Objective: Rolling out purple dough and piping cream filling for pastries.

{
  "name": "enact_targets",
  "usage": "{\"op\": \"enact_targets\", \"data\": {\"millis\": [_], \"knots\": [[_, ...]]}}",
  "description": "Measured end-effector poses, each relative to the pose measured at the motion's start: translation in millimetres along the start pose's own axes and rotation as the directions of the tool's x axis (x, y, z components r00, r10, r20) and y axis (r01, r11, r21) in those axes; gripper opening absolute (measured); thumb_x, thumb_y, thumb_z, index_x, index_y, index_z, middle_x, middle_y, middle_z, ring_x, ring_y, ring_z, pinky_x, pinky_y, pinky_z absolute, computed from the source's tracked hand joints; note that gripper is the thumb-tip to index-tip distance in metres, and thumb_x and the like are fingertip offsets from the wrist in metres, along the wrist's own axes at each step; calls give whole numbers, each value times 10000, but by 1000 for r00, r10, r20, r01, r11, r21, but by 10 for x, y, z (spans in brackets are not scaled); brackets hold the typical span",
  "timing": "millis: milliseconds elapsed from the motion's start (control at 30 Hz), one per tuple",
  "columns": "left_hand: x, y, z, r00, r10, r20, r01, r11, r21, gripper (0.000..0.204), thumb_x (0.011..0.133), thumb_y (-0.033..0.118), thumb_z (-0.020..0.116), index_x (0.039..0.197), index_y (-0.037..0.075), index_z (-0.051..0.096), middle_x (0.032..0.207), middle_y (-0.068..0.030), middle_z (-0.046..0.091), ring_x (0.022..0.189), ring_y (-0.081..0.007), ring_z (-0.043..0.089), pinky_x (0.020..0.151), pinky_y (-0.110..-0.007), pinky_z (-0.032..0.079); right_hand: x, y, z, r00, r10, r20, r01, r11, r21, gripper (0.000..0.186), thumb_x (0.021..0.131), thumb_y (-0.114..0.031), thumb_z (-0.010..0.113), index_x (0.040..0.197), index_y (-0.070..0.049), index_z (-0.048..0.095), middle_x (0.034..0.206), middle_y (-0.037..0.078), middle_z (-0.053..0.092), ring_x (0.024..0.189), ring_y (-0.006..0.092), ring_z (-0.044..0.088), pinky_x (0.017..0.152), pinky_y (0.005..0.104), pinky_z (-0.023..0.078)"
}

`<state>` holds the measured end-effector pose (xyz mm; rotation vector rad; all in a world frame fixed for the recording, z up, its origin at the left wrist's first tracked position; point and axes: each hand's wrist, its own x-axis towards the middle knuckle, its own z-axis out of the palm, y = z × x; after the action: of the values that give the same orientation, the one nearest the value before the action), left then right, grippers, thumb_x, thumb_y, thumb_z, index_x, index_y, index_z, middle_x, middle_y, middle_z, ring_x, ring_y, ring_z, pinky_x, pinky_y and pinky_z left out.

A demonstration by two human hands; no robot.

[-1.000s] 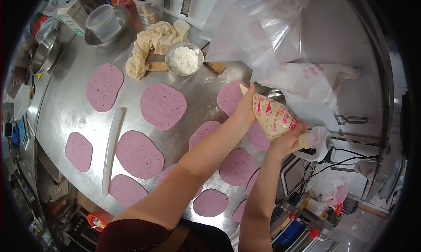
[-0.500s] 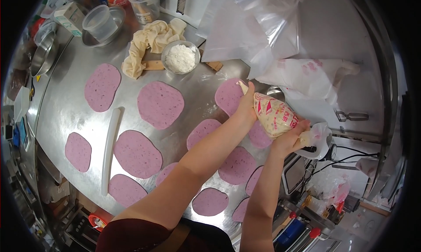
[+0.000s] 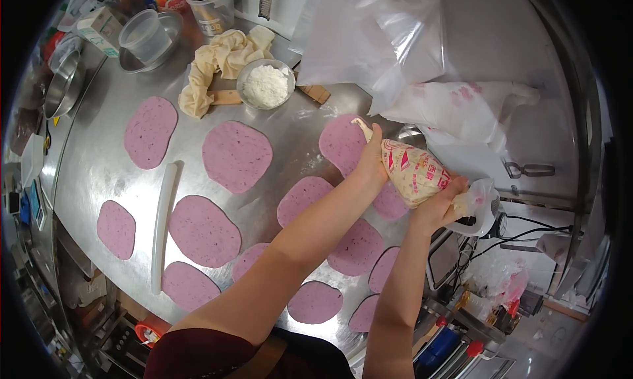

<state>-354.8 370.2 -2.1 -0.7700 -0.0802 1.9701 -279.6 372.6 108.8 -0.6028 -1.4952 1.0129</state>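
Observation:
A plastic piping bag point(image 3: 414, 176) full of pale cream, with pink print, is held in both hands over the steel table. My left hand point(image 3: 373, 160) is closed around its narrow front part. Cream shows in the tip point(image 3: 361, 127), which lies above a purple dough round point(image 3: 341, 141). The bag's gathered back end is gripped by my right hand point(image 3: 438, 206), and loose clear plastic sticks out behind it. Several more flat, speckled purple rounds, such as a large one point(image 3: 237, 157), lie across the table. My forearms hide parts of some.
A white rolling pin point(image 3: 165, 227) lies among the rounds on the left. Farther back are a bowl of white flour point(image 3: 267, 85), a crumpled cream cloth point(image 3: 231, 54) and clear plastic sheeting point(image 3: 372, 36). Beyond my right hand are a second piping bag point(image 3: 455, 112) and tongs point(image 3: 529, 169).
The view has shifted a little, so the table's things sit slightly farther left. Both hands keep their hold on the piping bag, which looks almost unchanged.

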Motion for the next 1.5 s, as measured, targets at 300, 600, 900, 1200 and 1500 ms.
{"op": "enact_targets", "data": {"millis": [300, 600, 900, 1200, 1500], "knots": [[14, -100, -23, 998, 53, -15, -53, 998, 17, 699, 826, 535, 444, 1181, -53, 315, 1087, -258, 492, 998, -378, 516, 839, -518, 436, 41, 46, -143, 997, 11, 76, -2, 994, -113, 266, 923, -178, 416, 793, 50, 460, 744, 113, 526, 677, 169, 518, 629, 293, 449], [36, -169, -28, 999, -29, -37, 28, 999, -36, 695, 830, 551, 418, 1117, -81, 378, 1078, -277, 496, 1011, -397, 502, 857, -541, 412, 74, 16, -187, 995, 65, 77, -57, 994, -96, 308, 926, -199, 412, 743, 42, 472, 737, 95, 522, 665, 158, 502, 622, 283, 438], [1, -264, -68, 1000, -17, -13, 15, 996, -92, 654, 875, 508, 359, 1151, -85, 343, 1149, -290, 444, 1017, -405, 493, 886, -522, 394, 105, 119, -306, 998, 26, 56, -18, 991, -135, 185, 888, -73, 424, 759, 47, 481, 754, 95, 533, 695, 161, 509, 653, 296, 435], [-98, -345, 41, 993, 67, -98, -73, 996, -50, 553, 912, 440, 290, 1168, -47, 347, 1139, -267, 462, 1024, -394, 488, 871, -520, 402, 126, 97, -382, 994, 58, 95, -46, 991, -127, 176, 883, -62, 430, 758, 51, 486, 718, 93, 541, 637, 159, 512, 597, 282, 439], [-61, -366, -30, 995, 15, -99, -21, 998, -62, 484, 921, 417, 274, 1142, 3, 394, 1094, -223, 504, 990, -370, 509, 858, -517, 410, 105, 44, -424, 997, 35, 63, -21, 979, -202, 202, 889, -92, 440, 757, 51, 493, 722, 87, 541, 632, 156, 506, 588, 283, 435]]}}
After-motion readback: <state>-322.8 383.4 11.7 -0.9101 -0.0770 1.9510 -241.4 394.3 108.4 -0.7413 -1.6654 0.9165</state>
